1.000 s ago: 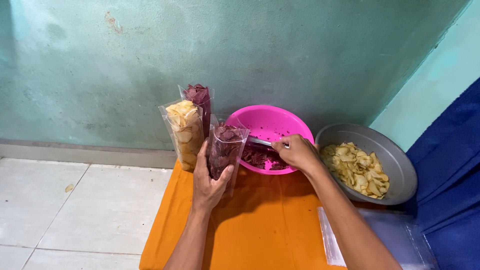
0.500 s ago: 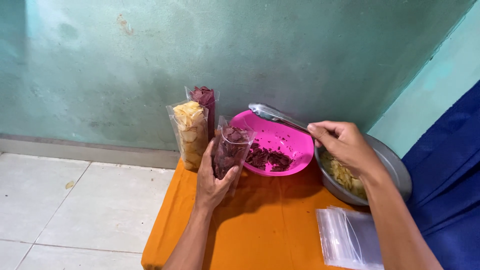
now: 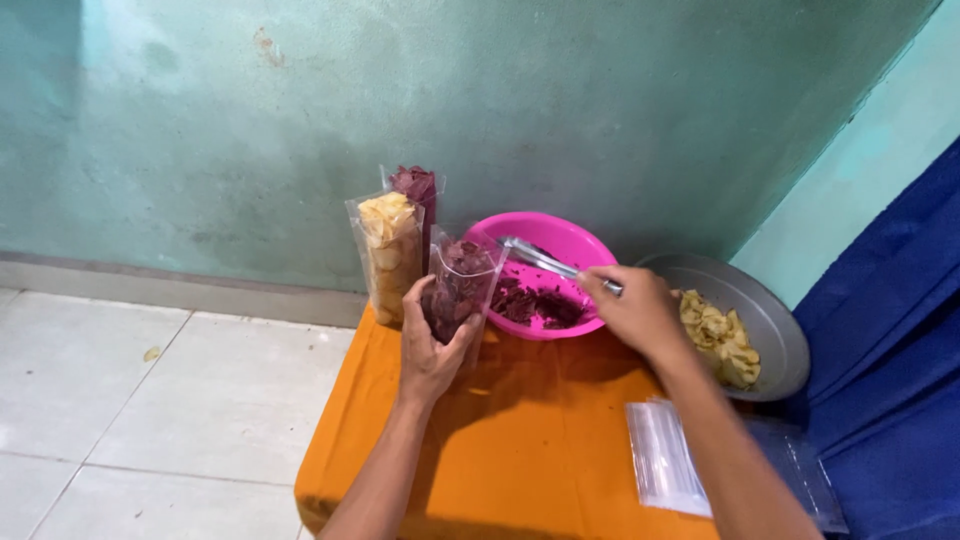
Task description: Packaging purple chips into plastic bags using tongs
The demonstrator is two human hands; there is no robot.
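Note:
My left hand (image 3: 430,345) grips a clear plastic pouch (image 3: 462,285) partly filled with dark purple chips, held upright over the orange mat (image 3: 520,440). My right hand (image 3: 635,310) holds metal tongs (image 3: 545,260) whose tips reach over the pink bowl (image 3: 570,240), which has purple chips in its bottom. The tongs' tips look empty. The pouch's mouth is open, just left of the bowl.
Two filled pouches stand against the green wall: one of yellow chips (image 3: 388,255), one of purple chips (image 3: 418,190). A grey metal pan (image 3: 770,320) with yellow chips sits at right. Empty clear bags (image 3: 665,465) lie on the mat; blue cloth (image 3: 890,360) at right; white floor tiles at left.
My right hand lifted the tongs out of the bowl and swung right over the grey pan, then came back with the tips over the pink bowl. The left hand kept the pouch steady.

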